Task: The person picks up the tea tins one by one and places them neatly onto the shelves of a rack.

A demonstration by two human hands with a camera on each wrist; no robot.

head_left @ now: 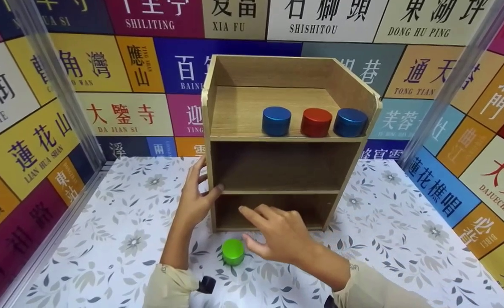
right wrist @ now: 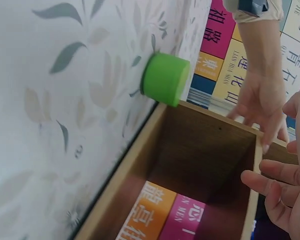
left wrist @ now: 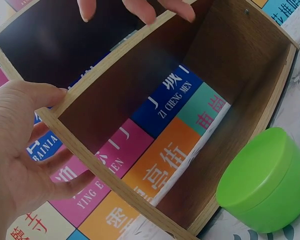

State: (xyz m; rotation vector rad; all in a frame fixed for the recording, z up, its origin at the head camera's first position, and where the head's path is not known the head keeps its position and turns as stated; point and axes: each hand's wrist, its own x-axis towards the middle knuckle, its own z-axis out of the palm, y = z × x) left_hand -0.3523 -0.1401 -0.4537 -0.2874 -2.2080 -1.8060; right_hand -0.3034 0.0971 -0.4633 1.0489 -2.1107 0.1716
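A small wooden shelf unit (head_left: 273,192) stands on the table with two blue cylinders (head_left: 276,121) (head_left: 350,122) and a red cylinder (head_left: 316,122) on its top level. My left hand (head_left: 194,199) grips its left side panel, thumb on the front edge and fingers around the outside, as the left wrist view also shows. My right hand (head_left: 284,231) hovers before the lower compartment, fingers slightly bent, holding nothing. Below and left of it, a green cylinder (head_left: 233,252) sits on the cloth by the unit's front, seen also in the left wrist view (left wrist: 265,182).
A white floral cloth (head_left: 119,239) covers the table. Walls (head_left: 128,115) with colourful place-name signs stand behind and on both sides. Metal posts (head_left: 59,85) rise at the corners. Wall signs show through the unit's back in the wrist views.
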